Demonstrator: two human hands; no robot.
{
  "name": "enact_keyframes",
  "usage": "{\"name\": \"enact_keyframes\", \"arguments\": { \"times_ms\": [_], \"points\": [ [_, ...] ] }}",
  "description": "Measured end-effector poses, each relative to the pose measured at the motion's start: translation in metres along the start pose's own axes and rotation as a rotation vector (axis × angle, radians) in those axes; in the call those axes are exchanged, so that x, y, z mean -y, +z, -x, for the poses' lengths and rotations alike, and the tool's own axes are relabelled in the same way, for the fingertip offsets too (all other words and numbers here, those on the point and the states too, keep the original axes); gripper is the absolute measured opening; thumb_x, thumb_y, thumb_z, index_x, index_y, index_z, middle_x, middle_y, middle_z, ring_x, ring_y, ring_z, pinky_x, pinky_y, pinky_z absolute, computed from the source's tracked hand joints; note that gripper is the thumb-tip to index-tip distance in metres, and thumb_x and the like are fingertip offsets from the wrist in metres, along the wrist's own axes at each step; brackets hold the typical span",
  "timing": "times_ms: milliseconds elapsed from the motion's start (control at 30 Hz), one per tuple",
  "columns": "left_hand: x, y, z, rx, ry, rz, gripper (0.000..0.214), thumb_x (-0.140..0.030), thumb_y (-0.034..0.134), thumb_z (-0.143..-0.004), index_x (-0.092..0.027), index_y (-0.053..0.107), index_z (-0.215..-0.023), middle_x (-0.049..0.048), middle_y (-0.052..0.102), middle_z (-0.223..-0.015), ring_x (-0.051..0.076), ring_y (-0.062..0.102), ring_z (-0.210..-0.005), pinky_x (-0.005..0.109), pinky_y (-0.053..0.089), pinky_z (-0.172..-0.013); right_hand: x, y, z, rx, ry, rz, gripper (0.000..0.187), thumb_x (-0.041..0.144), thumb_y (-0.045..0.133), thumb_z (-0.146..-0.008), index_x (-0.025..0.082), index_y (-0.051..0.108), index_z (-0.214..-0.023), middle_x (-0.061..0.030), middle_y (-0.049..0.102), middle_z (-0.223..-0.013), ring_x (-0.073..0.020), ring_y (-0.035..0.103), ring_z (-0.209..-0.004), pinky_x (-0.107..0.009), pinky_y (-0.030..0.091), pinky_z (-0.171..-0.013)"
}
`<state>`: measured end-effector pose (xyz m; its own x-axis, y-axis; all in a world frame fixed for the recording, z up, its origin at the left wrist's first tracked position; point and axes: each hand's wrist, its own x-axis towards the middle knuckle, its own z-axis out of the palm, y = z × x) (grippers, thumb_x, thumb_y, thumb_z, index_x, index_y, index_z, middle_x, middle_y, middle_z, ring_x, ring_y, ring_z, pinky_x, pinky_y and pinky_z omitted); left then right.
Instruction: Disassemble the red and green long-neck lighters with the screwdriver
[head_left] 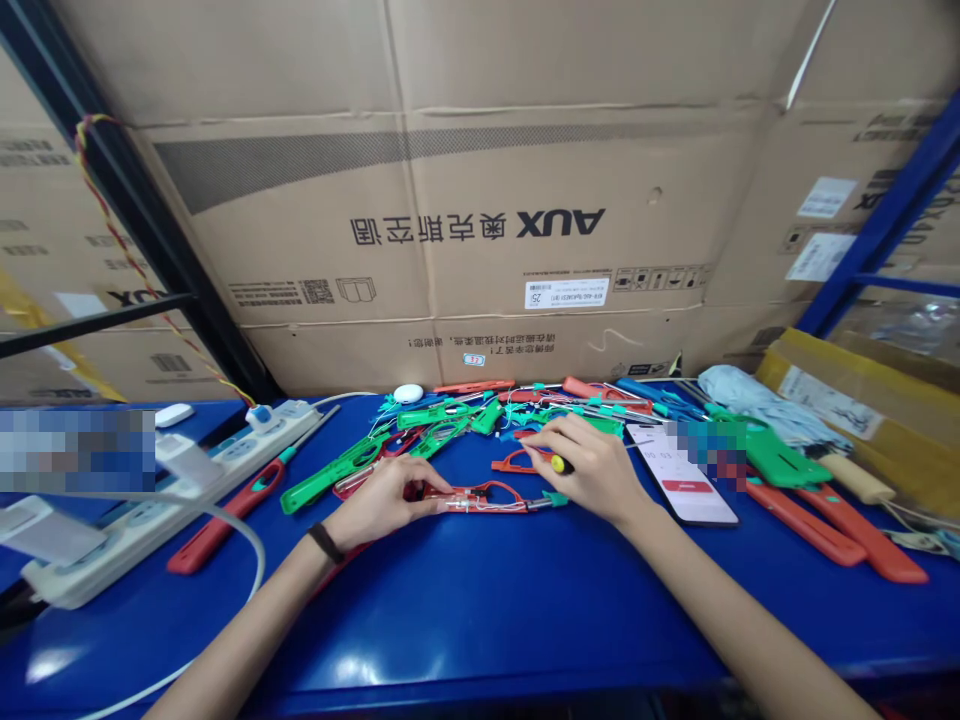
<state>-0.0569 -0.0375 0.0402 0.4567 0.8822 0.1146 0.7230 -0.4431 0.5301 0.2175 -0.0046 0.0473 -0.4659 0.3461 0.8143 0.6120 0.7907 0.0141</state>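
My left hand [386, 497] pinches the left end of a red, transparent plastic tool handle [487, 496] lying on the blue table [480, 610]. My right hand [589, 467] is closed around a small screwdriver with a yellow-and-black handle [561, 464], held over the right end of that red handle. A black band sits on my left wrist. A red loop-shaped piece [511, 462] lies just beyond the handle, under my right fingers.
A heap of green and red plastic handles [450, 425] lies behind my hands. A phone [682, 473] lies to the right, with more red and green handles [817, 525] beyond it. A white power strip [187, 480] and a red-handled tool [225, 515] lie left. Cardboard boxes [480, 220] stand behind.
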Motion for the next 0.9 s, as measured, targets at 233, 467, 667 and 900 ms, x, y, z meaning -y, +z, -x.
{"name": "enact_keyframes", "arguments": {
  "times_ms": [233,467,667,900],
  "points": [
    [-0.010,-0.004,-0.003,0.001,0.023,-0.030,0.022,-0.038,0.059,-0.084,-0.023,0.071,-0.094,0.0033,0.069,-0.092,0.018,0.062,-0.085,0.029,0.045,-0.080,-0.005,-0.012,0.018,0.090,0.069,-0.052,0.016,0.022,0.052,-0.088,0.021,0.068,-0.089,-0.0024,0.067,-0.080,-0.0136,0.059,-0.074,-0.022,0.045,-0.061],
    [-0.015,-0.001,-0.010,-0.017,0.003,-0.003,0.018,-0.035,0.061,-0.083,-0.023,0.072,-0.090,0.0031,0.069,-0.090,0.018,0.062,-0.084,0.028,0.046,-0.079,-0.001,-0.006,0.029,0.291,0.051,-0.168,0.015,0.025,0.053,-0.088,0.022,0.067,-0.086,-0.0023,0.065,-0.083,-0.0131,0.059,-0.078,-0.022,0.046,-0.066],
    [-0.003,-0.005,-0.021,-0.162,-0.044,-0.028,0.023,-0.040,0.058,-0.083,-0.021,0.070,-0.085,0.0028,0.071,-0.090,0.019,0.062,-0.086,0.029,0.047,-0.081,-0.006,-0.005,0.033,0.218,0.099,-0.152,0.015,0.024,0.052,-0.089,0.022,0.067,-0.086,-0.0009,0.067,-0.081,-0.0118,0.061,-0.076,-0.020,0.045,-0.065],
    [0.003,0.000,-0.056,-0.201,-0.067,-0.133,0.024,-0.038,0.054,-0.084,-0.020,0.070,-0.084,0.0035,0.071,-0.090,0.020,0.063,-0.084,0.030,0.047,-0.075,-0.019,-0.010,0.034,0.096,0.233,-0.090,0.014,0.025,0.054,-0.087,0.021,0.067,-0.083,-0.0005,0.067,-0.076,-0.0126,0.062,-0.072,-0.021,0.044,-0.059]
  ]
}}
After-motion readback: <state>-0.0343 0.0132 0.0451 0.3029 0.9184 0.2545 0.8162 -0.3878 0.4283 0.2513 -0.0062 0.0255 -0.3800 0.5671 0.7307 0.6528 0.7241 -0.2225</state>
